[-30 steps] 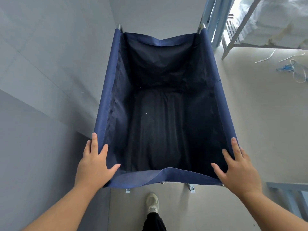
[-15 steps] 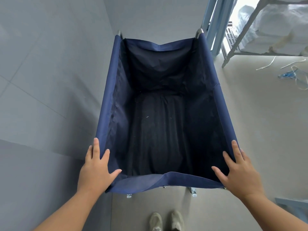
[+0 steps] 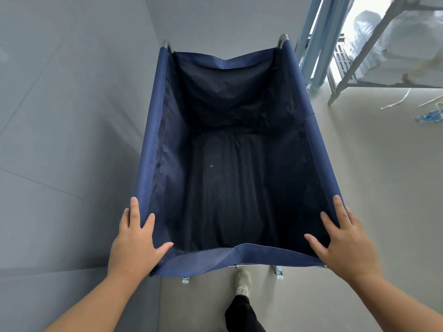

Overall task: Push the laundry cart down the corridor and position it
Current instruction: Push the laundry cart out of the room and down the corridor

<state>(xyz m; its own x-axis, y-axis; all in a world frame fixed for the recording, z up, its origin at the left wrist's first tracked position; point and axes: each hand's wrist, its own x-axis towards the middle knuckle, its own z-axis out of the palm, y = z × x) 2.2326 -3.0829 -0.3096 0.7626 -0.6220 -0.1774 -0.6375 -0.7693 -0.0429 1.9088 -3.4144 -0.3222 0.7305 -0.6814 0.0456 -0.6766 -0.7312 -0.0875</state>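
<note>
Black trouser fabric covers the person's leg [image 3: 242, 312] at the bottom edge, ending in a pale shoe [image 3: 243, 282] planted on the beige floor [image 3: 383, 188] just behind the laundry cart [image 3: 153, 144]. Both bare forearms reach forward to the cart's near corners. The left hand [image 3: 135, 245] lies flat over the near left corner, fingers spread along the rim's outer side and thumb angled inward onto the sagging near hem; it presses on the fabric rather than curling round it. The right hand [image 3: 345, 245] mirrors this at the near right corner, palm down, fingers splayed, thumb pointing in over the hem, likewise not closed around anything. Two small metal fittings [image 3: 279, 271] show under the near edge.

The cart is a navy fabric bin on a metal frame, its dark interior holding nothing but a few specks of lint. Its left side runs close along a grey tiled wall [image 3: 60, 116]. At the far end, two rounded metal frame posts [image 3: 283, 38] poke above the fabric. Beyond the far right corner stands a light blue door frame [image 3: 316, 44], then a metal rack [image 3: 359, 63] loaded with white wrapped bundles [image 3: 407, 49]. Loose white strings and a blue scrap [image 3: 428, 116] lie on the floor well to the right.
</note>
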